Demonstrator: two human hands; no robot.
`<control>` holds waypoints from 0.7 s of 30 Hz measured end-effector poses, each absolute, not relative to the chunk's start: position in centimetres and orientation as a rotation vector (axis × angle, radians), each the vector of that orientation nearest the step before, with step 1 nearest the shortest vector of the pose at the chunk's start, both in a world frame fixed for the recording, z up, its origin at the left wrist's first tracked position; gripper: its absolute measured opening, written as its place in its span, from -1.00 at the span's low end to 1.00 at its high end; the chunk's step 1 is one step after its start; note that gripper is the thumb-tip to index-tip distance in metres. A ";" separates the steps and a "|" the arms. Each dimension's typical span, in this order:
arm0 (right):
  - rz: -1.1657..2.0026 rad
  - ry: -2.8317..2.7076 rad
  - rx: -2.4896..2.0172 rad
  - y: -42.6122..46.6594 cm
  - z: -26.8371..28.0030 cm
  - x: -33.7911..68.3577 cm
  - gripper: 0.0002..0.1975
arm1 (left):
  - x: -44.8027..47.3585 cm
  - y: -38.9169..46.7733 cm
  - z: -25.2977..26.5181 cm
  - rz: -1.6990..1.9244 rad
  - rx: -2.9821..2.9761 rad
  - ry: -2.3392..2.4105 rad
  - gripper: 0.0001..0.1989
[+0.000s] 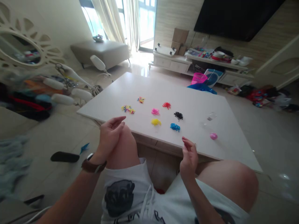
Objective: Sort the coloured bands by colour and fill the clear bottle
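Note:
My left hand (pixel 111 135), with a watch (pixel 91 161) on its wrist, hovers over my left knee near the table's front edge. Its fingers are loosely stretched and hold nothing. By the same edge, farther right, my right hand (pixel 189 157) is also open and without anything in it. Between and beyond them lie little heaps of thin strands, perhaps rubber bands: yellow (pixel 155 122), blue (pixel 175 127), black (pixel 178 116), pink (pixel 155 111) and red (pixel 166 105). Two mixed-colour heaps, a nearer one (pixel 128 109) and a farther one (pixel 140 100), sit to the left.
On the white table (pixel 198 99), a clear plastic container (pixel 211 116) and a pink round object (pixel 213 136) are at the right. White lamp heads (pixel 98 63) stand off the left edge. A pink basket (pixel 198 78) is behind the table.

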State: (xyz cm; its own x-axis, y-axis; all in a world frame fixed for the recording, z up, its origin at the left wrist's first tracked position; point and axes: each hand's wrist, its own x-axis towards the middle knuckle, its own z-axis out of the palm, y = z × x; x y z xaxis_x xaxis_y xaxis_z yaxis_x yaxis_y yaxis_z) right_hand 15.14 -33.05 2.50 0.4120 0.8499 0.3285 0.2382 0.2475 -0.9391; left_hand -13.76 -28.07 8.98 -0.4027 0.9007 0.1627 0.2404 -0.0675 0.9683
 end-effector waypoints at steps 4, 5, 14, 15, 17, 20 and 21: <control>0.554 -1.126 -1.290 -32.5 2.8 15.8 -0.75 | -12.6 -26.6 8.4 1.486 1.215 1.541 -0.66; 0.552 -1.131 -1.293 -32.5 2.8 16.0 -0.75 | -12.4 -26.2 8.2 1.481 1.213 1.523 -0.66; 0.554 -1.171 -1.336 -32.6 1.9 17.7 -0.80 | -11.1 -24.2 7.7 1.441 1.232 1.446 -0.69; 0.552 -1.183 -1.340 -32.6 2.0 17.8 -0.81 | -10.8 -23.9 7.7 1.446 1.237 1.443 -0.70; 0.546 -1.214 -1.345 -32.4 2.4 17.8 -0.81 | -10.1 -23.2 7.9 1.449 1.248 1.424 -0.71; 0.531 -1.262 -1.349 -32.1 3.2 17.7 -0.83 | -9.0 -22.2 8.2 1.424 1.294 1.375 -0.73; 0.523 -1.277 -1.346 -32.0 3.5 17.6 -0.84 | -8.5 -21.9 8.4 1.411 1.315 1.362 -0.73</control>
